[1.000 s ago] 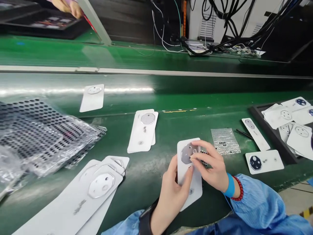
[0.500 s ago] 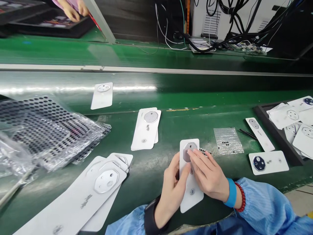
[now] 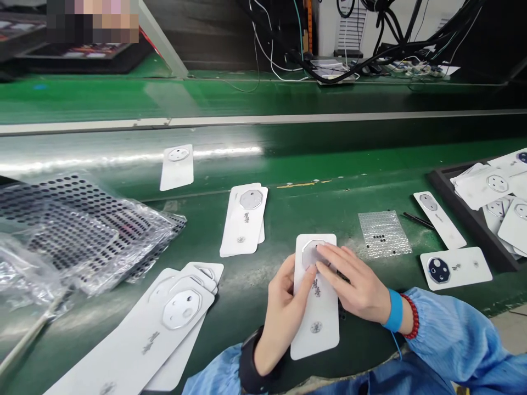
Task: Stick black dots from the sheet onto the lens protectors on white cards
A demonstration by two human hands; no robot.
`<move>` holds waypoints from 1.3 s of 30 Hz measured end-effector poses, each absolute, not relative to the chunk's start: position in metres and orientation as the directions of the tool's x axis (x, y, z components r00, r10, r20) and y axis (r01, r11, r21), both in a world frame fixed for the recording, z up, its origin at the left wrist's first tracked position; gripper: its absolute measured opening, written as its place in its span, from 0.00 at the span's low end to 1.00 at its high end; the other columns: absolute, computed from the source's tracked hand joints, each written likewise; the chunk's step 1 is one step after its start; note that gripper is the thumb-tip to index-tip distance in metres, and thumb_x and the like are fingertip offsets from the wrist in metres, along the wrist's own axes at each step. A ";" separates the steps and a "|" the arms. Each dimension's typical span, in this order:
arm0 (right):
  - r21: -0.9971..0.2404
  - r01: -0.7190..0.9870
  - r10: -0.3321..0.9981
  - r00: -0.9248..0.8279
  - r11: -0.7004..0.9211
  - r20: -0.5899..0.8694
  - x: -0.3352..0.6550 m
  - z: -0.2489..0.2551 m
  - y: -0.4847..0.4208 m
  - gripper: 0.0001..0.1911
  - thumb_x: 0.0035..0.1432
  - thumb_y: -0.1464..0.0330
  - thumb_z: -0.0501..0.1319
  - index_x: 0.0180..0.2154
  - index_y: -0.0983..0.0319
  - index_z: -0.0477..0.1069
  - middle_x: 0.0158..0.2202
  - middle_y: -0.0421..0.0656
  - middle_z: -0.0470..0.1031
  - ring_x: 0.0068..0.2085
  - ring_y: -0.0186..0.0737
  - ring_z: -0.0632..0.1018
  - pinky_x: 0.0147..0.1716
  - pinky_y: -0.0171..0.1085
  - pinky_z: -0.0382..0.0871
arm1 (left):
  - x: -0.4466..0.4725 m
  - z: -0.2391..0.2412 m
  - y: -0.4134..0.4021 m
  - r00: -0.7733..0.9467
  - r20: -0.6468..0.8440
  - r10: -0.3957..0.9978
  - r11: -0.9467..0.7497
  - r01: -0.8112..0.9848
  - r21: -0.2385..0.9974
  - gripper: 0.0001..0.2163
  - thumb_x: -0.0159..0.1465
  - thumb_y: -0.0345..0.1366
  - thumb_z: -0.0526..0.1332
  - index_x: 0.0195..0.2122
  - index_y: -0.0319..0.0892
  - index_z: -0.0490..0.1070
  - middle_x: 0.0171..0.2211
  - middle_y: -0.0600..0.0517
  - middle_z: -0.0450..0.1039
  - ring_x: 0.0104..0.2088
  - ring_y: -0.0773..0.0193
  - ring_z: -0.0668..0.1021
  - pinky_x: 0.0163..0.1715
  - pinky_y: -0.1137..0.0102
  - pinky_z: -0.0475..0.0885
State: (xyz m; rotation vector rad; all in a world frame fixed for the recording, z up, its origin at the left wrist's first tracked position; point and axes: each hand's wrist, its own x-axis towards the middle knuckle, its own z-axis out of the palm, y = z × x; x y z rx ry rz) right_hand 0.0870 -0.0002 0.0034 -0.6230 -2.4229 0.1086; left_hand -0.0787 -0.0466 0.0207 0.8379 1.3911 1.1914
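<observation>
A white phone back cover (image 3: pixel 316 323) with an octagonal camera plate lies near the front edge of the green bench (image 3: pixel 288 214). My left hand (image 3: pixel 284 312) grips its left edge, thumb across the panel. The fingers of my right hand (image 3: pixel 354 282) lie flat and together on the cover, fingertips pressing on the camera plate; nothing is held in them. A blue wrist strap and red bead bracelet ring my right wrist. A clear tray of small black lenses (image 3: pixel 383 235) sits just right of the cover.
A pile of white covers (image 3: pixel 164 323) lies front left, two more covers (image 3: pixel 244 220) in the middle, one (image 3: pixel 177 167) on the belt. Bagged perforated sheets (image 3: pixel 78 230) left. A black tray with covers (image 3: pixel 489 192), tweezers (image 3: pixel 416 219) and a finished cover (image 3: pixel 456 267) right.
The held cover turned from tilted to lying flatter and straighter. My right fingers slid from pinching at the camera plate to lying flat over it. The single cover on the belt drifted rightwards.
</observation>
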 end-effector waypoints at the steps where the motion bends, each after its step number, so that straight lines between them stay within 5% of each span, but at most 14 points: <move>1: -0.237 0.396 0.457 -0.686 0.887 0.566 0.088 0.005 0.000 0.19 0.62 0.81 0.50 0.53 0.72 0.69 0.58 0.59 0.69 0.66 0.48 0.61 0.58 0.50 0.69 | -0.080 0.023 -0.046 -0.178 -0.288 0.941 0.268 -0.126 0.955 0.15 0.60 0.44 0.64 0.42 0.40 0.71 0.26 0.54 0.75 0.20 0.69 0.72 0.19 0.76 0.68; 9: -0.483 0.243 0.517 -0.625 0.841 0.585 0.087 0.010 -0.002 0.22 0.62 0.80 0.51 0.57 0.69 0.65 0.60 0.59 0.66 0.65 0.50 0.63 0.59 0.55 0.67 | -0.080 0.029 -0.048 -0.197 -0.272 0.942 0.261 -0.082 0.962 0.13 0.56 0.42 0.67 0.36 0.40 0.70 0.16 0.59 0.68 0.14 0.73 0.67 0.13 0.80 0.62; 17: -0.615 0.282 0.665 -0.471 0.736 0.579 0.084 0.010 -0.005 0.25 0.62 0.79 0.55 0.59 0.62 0.64 0.67 0.52 0.55 0.66 0.52 0.62 0.60 0.55 0.66 | -0.080 0.031 -0.050 -0.229 -0.230 0.946 0.221 -0.067 0.973 0.11 0.58 0.41 0.66 0.37 0.40 0.71 0.19 0.57 0.72 0.15 0.71 0.70 0.13 0.79 0.66; 27: -0.794 0.167 0.781 -0.384 0.584 0.493 0.080 0.015 -0.010 0.24 0.62 0.78 0.57 0.58 0.59 0.67 0.63 0.50 0.64 0.59 0.46 0.73 0.57 0.47 0.72 | -0.078 0.028 -0.056 -0.275 -0.258 0.926 0.268 0.002 0.963 0.11 0.56 0.42 0.67 0.32 0.41 0.71 0.15 0.58 0.70 0.13 0.71 0.70 0.12 0.79 0.64; 32: -0.946 -0.032 0.871 -0.380 0.323 0.310 0.075 0.014 -0.013 0.24 0.64 0.75 0.57 0.60 0.56 0.64 0.64 0.49 0.62 0.59 0.46 0.72 0.49 0.42 0.78 | -0.077 0.024 -0.058 -0.250 -0.270 0.930 0.270 -0.035 0.962 0.13 0.56 0.45 0.67 0.34 0.41 0.71 0.14 0.57 0.70 0.12 0.69 0.70 0.11 0.78 0.64; 39: -0.967 -0.111 0.885 -0.389 0.229 0.254 0.073 0.020 -0.011 0.24 0.65 0.76 0.55 0.61 0.55 0.62 0.61 0.47 0.67 0.56 0.42 0.76 0.49 0.39 0.78 | -0.077 0.033 -0.055 -0.177 -0.358 0.917 0.341 -0.117 0.933 0.14 0.55 0.43 0.69 0.38 0.39 0.76 0.18 0.54 0.73 0.16 0.66 0.75 0.15 0.75 0.71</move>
